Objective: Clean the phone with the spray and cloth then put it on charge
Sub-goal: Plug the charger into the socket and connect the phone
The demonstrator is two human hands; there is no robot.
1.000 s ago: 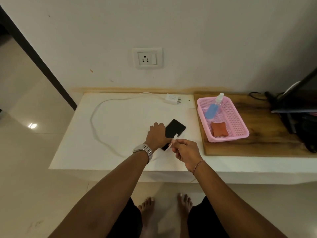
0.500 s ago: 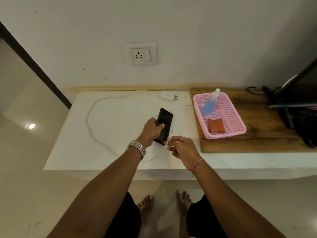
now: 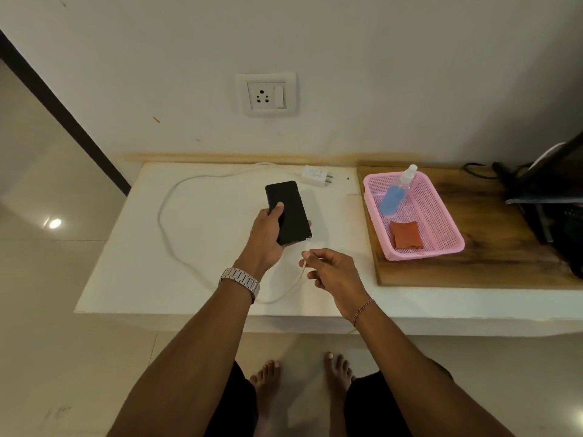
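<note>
My left hand (image 3: 264,239) grips a black phone (image 3: 288,212), screen up, above the white counter (image 3: 126,263). My right hand (image 3: 331,272) pinches the white plug end of the charging cable (image 3: 170,228) just below the phone's lower edge; the plug tip sits at the phone's port. The cable loops left across the counter to a white adapter (image 3: 315,175) lying unplugged near the wall. A blue spray bottle (image 3: 396,192) and a folded orange cloth (image 3: 406,234) lie in the pink basket (image 3: 448,216).
A wall socket with switch (image 3: 266,95) is set above the counter. The basket rests on a wooden board (image 3: 492,247). Dark equipment and cords (image 3: 552,197) crowd the far right. My bare feet stand on the tiled floor below the counter edge.
My left hand lifted the phone off the counter and turned it upright. My right hand brought the cable plug up to the phone's lower edge.
</note>
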